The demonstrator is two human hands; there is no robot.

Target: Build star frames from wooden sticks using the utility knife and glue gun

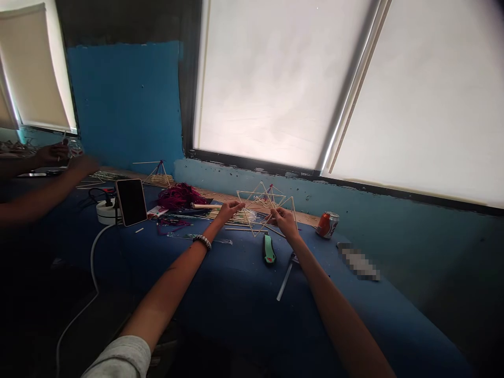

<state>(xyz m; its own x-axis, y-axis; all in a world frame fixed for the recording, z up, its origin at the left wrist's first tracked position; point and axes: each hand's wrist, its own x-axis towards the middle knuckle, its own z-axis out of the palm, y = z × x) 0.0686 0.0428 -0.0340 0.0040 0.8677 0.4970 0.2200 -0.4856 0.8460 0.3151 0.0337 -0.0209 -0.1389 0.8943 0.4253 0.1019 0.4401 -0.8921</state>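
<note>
Both my hands hold a star-shaped frame of thin wooden sticks point(246, 214) above the blue table. My left hand point(230, 211), with a beaded bracelet at the wrist, pinches its left side. Closed on the right side is my right hand point(285, 221). Behind the frame, a small stick pyramid with a reddish tie at its top point(271, 187) is partly hidden. A green and black utility knife point(269, 250) lies just below the frame. To its right, a translucent glue stick point(284, 283) points toward me, its far end near my right forearm.
A drink can point(327, 224) and a pixelated flat object point(359, 261) are on the right. Leftward are purple string point(180, 196), another stick pyramid point(160, 169), a propped phone point(131, 202) and a corded white power socket point(107, 212). A co-worker's blurred hand point(83, 165) moves at far left.
</note>
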